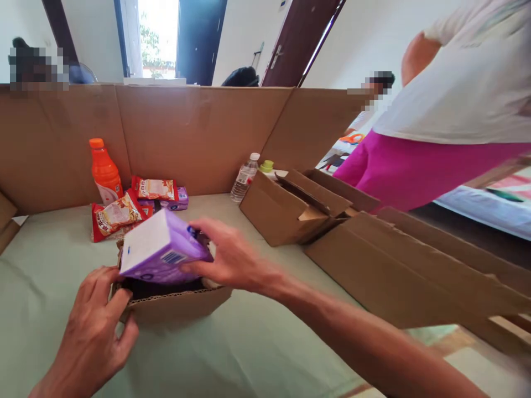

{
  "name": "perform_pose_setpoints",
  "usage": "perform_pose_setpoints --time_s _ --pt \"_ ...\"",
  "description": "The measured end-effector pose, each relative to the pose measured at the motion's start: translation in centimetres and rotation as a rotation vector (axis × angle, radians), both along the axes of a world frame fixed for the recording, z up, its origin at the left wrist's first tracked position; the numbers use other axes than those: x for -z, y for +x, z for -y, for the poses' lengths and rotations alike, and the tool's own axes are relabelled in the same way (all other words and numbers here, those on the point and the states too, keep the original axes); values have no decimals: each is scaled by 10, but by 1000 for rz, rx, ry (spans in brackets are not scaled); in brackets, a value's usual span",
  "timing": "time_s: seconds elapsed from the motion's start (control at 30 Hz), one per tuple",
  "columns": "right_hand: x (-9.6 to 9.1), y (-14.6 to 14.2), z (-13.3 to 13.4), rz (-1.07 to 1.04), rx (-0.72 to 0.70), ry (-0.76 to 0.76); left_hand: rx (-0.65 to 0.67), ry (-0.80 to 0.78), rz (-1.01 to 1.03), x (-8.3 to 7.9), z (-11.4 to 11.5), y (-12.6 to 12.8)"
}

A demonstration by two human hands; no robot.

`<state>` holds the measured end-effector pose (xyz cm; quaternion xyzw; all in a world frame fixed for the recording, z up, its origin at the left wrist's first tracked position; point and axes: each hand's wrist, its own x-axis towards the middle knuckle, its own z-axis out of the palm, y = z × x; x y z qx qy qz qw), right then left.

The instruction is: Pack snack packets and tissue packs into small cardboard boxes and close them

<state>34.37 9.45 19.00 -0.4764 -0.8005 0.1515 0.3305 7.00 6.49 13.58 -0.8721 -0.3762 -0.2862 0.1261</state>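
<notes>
My right hand (226, 257) grips one end of a purple and white packet (166, 249) with a barcode on its side. The packet is tilted over the open top of a small cardboard box (178, 307), its lower part at the opening. At the box's left corner, my left hand (97, 315) has its fingers over the rim and its thumb against the outside. Dark shadow covers most of the box's inside. Just behind the box lie red snack bags (118, 214) and another purple packet (180, 199).
An orange drink bottle (105, 171) and a clear water bottle (245, 177) stand by the tall cardboard wall (199, 132). Opened cardboard boxes (286, 207) line the right side. A person in pink trousers (415, 166) stands beyond them.
</notes>
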Motion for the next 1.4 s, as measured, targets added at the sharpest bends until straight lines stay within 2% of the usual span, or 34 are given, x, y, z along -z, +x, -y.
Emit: perform_pose_setpoints --time_s 0.1,0.2,0.3,0.43,0.6,0.73,0.83,1.0,1.1,1.23,1.33,1.4 --pt "-15 -6 17 426 41 138 -3 -7 9 -1 1 -1" --pt "-38 -3 33 684 54 211 9 -9 7 -2 3 -1" --pt "-49 -8 31 826 27 141 17 -22 20 -2 3 0" --pt "-42 -34 6 962 -115 18 22 -36 41 -1 3 3" --pt "-20 -65 -20 978 -226 -40 26 -64 69 0 4 4" --pt "-1 -63 -31 1029 -369 -195 59 -81 101 1 3 6" --pt "5 -60 -35 1048 -440 -270 72 -95 122 1 2 6" --pt "7 -62 -35 1026 -446 -199 92 -109 143 0 2 4" --pt "10 -61 -34 1027 -426 -205 77 -149 178 3 3 3" --pt "12 -60 -36 976 -468 -166 50 -221 225 9 5 4" --pt "4 -54 -34 942 -454 -174 54 -206 203 9 5 2" --pt "-8 -39 -26 861 -377 -176 43 -191 188 8 6 0"
